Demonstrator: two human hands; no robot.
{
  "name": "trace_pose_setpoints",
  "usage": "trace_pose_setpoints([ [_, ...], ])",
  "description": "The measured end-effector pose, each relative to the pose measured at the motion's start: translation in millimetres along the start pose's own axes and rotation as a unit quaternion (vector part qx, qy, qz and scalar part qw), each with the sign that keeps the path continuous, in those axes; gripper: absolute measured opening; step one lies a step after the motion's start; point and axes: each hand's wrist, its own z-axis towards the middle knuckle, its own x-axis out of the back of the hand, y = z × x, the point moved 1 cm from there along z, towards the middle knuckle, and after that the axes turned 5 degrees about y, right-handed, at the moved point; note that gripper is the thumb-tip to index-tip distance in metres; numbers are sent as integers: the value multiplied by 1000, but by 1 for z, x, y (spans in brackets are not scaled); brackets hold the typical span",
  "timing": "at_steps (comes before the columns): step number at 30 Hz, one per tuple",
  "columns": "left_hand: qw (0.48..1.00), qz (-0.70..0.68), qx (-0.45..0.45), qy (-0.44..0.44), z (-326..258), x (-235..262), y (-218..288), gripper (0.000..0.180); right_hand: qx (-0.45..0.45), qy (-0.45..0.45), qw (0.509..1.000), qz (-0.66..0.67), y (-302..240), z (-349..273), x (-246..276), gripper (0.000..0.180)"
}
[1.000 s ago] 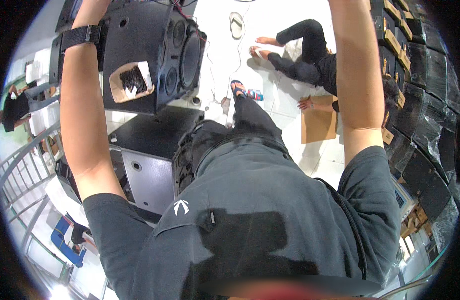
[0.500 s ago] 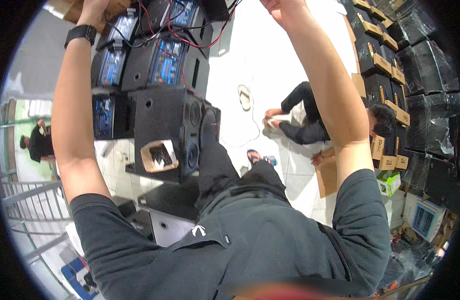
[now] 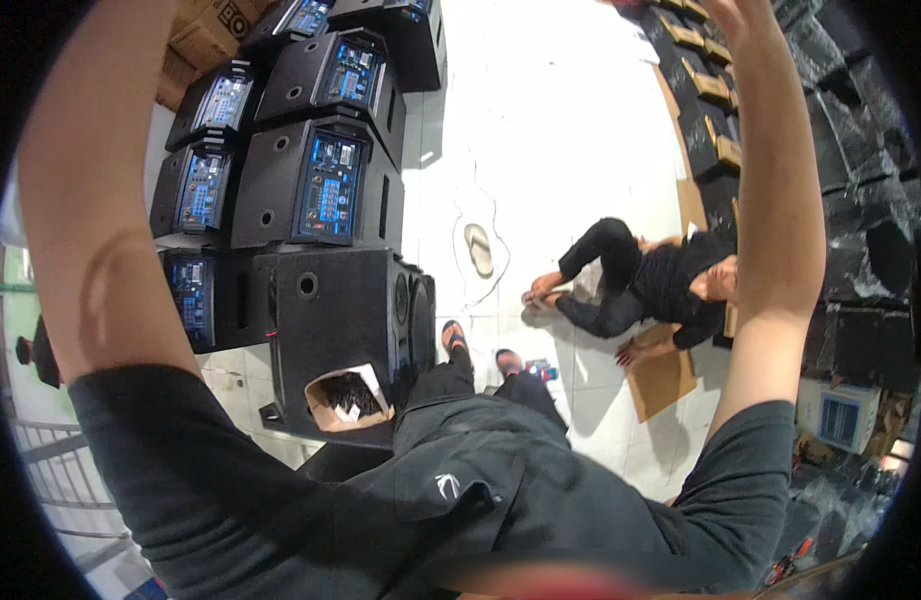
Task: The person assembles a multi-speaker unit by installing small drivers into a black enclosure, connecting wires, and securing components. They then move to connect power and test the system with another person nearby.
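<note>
Both my arms are raised high. The left forearm (image 3: 96, 230) runs past the top edge, so my left hand is out of the picture. Only the base of my right hand (image 3: 738, 14) shows at the upper edge; its fingers are cut off or hidden. Beyond my left arm stand stacked black speaker cabinets with blue control panels, among them a large panel (image 3: 333, 185). Nearest my body is a black speaker (image 3: 331, 300) with a round hole in its top. An open cardboard box (image 3: 326, 412) of small dark pieces rests on it.
A person (image 3: 671, 280) in black sits on the white floor beside a flat cardboard piece (image 3: 666, 385). A sandal (image 3: 478, 250) and a thin white cord lie nearby. Black wrapped boxes (image 3: 851, 230) stand stacked at right, with a railing (image 3: 66, 470) at lower left.
Both arms have swung outward and upward, and my left hand has left the picture. The red and black cables over the speakers are no longer visible. The view has shifted.
</note>
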Motion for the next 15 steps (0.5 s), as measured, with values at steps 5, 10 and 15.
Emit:
trace_pose_setpoints([
  [5, 999, -34, 8, -33, 19, -13, -45, 24, -26, 85, 995, 47, 5, 18, -2, 20],
  [10, 996, -64, 8, -56, 51, -37, -71, 26, -2, 117, 993, 1, 33, 66, 36, 20],
  [15, 995, -81, 4, -65, 86, -62, -92, 27, -47, 81, 995, 38, 49, 106, 82, 14],
])
